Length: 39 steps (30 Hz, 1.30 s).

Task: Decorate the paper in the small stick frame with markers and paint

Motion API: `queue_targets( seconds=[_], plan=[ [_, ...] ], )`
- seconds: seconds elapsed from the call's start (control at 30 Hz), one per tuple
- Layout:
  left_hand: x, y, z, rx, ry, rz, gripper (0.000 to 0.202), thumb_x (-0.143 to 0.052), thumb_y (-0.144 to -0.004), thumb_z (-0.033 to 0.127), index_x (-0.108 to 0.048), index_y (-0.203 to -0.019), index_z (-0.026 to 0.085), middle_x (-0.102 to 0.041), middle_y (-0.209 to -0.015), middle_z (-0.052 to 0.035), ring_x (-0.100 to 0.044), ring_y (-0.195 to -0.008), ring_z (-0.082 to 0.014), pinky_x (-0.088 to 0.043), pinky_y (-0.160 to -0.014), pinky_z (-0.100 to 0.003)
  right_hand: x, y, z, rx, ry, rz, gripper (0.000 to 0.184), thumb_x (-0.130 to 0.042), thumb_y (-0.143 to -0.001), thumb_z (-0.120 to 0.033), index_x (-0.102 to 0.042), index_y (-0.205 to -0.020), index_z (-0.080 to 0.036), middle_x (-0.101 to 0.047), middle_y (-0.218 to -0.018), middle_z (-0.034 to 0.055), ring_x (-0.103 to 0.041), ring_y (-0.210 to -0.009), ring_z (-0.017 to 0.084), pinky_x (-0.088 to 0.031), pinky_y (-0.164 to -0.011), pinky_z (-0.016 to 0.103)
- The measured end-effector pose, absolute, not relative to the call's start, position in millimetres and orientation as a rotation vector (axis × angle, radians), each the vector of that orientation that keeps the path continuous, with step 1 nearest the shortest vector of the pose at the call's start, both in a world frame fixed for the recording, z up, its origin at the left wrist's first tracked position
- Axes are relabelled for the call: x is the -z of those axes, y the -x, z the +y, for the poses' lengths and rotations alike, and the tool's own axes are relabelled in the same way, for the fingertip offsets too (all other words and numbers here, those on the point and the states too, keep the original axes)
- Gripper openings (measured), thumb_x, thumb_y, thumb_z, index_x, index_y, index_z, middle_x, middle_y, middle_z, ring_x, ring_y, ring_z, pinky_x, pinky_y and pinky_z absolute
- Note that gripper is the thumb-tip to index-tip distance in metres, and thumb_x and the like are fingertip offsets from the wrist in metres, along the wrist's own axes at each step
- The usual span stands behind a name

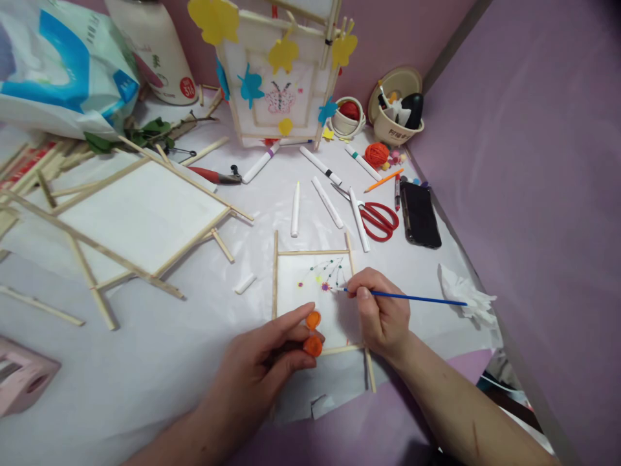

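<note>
My right hand pinches a thin blue paintbrush near its bristles. The brush tip is at a small pink and purple flower painted on a white sheet, which lies in a frame of wooden sticks. Thin stems with green dots and a yellow spot are also painted there. Between the thumb and fingers of my left hand is a small open paint pot of orange paint, its orange lid flipped back. That hand is over the frame's lower left part.
Past the frame lie several white markers, red-handled scissors and a phone. A decorated paper lantern stands behind. Crumpled tissue is at right; a larger stick frame at left, a pink sharpener nearer.
</note>
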<state>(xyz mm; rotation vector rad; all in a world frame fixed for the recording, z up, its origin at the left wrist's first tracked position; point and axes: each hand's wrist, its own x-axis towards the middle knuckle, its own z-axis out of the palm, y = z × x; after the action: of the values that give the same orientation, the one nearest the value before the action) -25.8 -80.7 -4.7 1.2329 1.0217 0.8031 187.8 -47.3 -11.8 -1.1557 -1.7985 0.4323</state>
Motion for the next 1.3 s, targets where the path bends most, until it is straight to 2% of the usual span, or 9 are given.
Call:
queue_targets(
  seconds=[0.63,1.1,1.3],
  plan=[
    [12.0,27.8,-85.1,-0.856,-1.270,0.990,0.055,-0.066,-0.085,0.009,-0.062,-0.130,0.040,-0.077,-0.092,0.0091,-0.072,-0.084,-0.0077,-0.056,-0.077,-0.012,12.0,-189.3,-47.1,-0.395,1.137,-1.846,0.016,-0.043,-0.089,-0.011,-0.056,-0.084,-0.019,-0.057,-0.072,0.0020,-0.054,-0.066,0.015,-0.043,-0.061,0.030],
    [8.2,26.5,-83.5,-0.842,-1.258,1.019,0.051,-0.067,-0.082,0.009,-0.065,-0.128,0.033,-0.077,-0.089,0.0074,-0.072,-0.081,-0.0078,-0.056,-0.075,-0.010,12.0,-187.8,-45.9,-0.377,1.109,-1.883,0.016,-0.043,-0.089,-0.010,-0.055,-0.084,-0.019,-0.056,-0.072,0.0023,-0.053,-0.066,0.015,-0.043,-0.060,0.031],
    [12.0,27.0,-84.2,-0.869,-1.297,1.002,0.055,-0.066,-0.084,0.008,-0.063,-0.129,0.038,-0.077,-0.091,0.0092,-0.072,-0.082,-0.0068,-0.055,-0.077,-0.010,12.1,-188.3,-46.0,-0.371,1.136,-1.886,0.016,-0.043,-0.089,-0.011,-0.055,-0.084,-0.020,-0.056,-0.071,0.0021,-0.053,-0.065,0.015,-0.043,-0.060,0.031]
  ],
)
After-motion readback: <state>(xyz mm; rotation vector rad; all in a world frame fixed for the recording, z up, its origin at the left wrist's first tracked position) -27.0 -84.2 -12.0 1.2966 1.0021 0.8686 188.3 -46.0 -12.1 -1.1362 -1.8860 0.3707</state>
